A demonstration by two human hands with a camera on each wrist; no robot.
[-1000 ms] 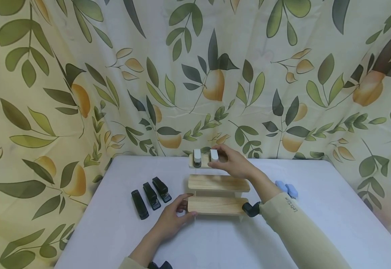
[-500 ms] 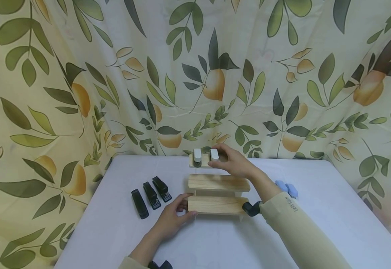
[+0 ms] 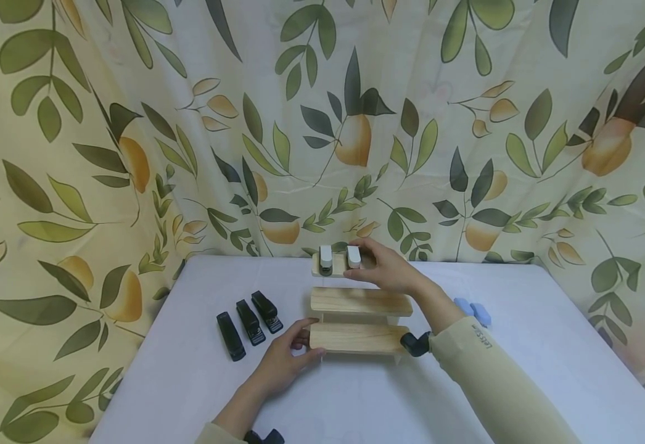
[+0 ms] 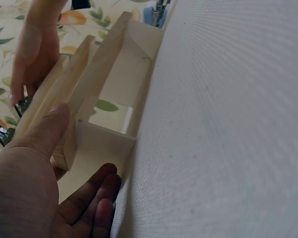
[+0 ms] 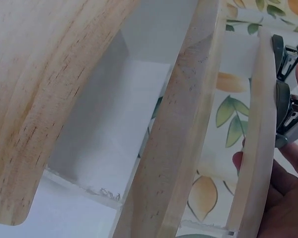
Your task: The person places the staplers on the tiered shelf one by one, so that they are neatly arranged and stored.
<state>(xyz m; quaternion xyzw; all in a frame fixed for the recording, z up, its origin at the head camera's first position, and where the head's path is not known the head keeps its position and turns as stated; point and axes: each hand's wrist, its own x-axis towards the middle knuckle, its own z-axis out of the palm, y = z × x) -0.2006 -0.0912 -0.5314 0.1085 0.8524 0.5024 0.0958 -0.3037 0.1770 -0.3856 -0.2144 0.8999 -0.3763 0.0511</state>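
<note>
Stepped pale-wood rack (image 3: 361, 338): two white-topped staplers (image 3: 325, 259) on back tier, right hand (image 3: 383, 266) pinching one; left hand (image 3: 283, 361) clamped on rack's left end. Still off rack: three black staplers (image 3: 250, 322) left, two light-blue objects (image 3: 480, 314) right.

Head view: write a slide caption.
Left hand holds the rack; right hand grips a white stapler on its back shelf.

I see the head view facing forward and down, well back, the white table (image 3: 189, 382) across its lower half, while the left wrist view, low, close and tipped sideways, looks along the tiered wooden rack (image 4: 88, 87) and the right wrist's, nearer still, faces across its steps (image 5: 44, 84), both sharing rack and leafy curtain (image 3: 322, 191).
</note>
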